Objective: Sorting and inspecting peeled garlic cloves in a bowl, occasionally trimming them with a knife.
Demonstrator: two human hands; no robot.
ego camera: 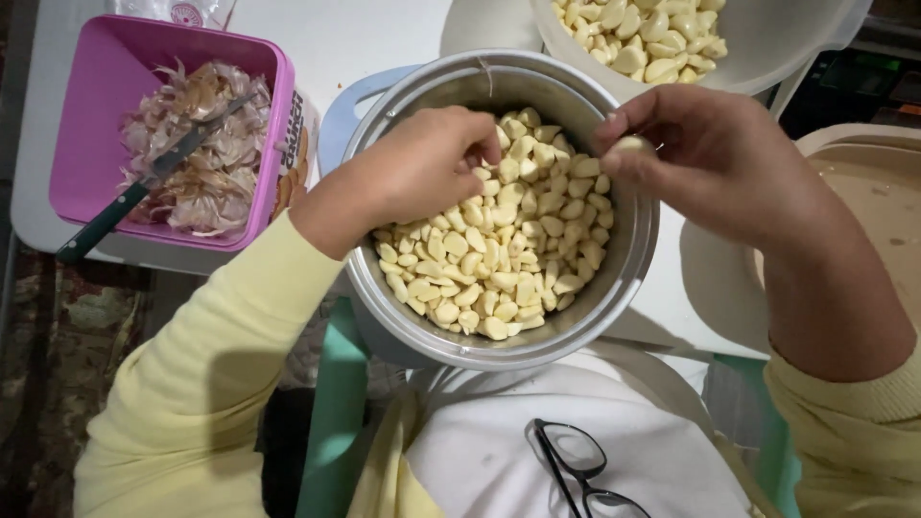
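I see my right hand (715, 158) pinching one peeled garlic clove (628, 146) at its fingertips, above the right rim of the metal pot (614, 278) at frame centre. My left hand (422, 168) dips into the pot's cloves, fingers curled among them; whether it grips any I cannot tell.

- Our left hand (422, 168) covers the garlic cloves (499, 259) beneath it; its fingertips are buried among them.
- The white bowl (767, 43) is cut off by the top edge.
- The knife (144, 182) blade lies partly under the garlic skins (201, 153).
- The glasses (576, 470) run off the bottom edge.
- The beige tray (873, 182) leaves the right edge.
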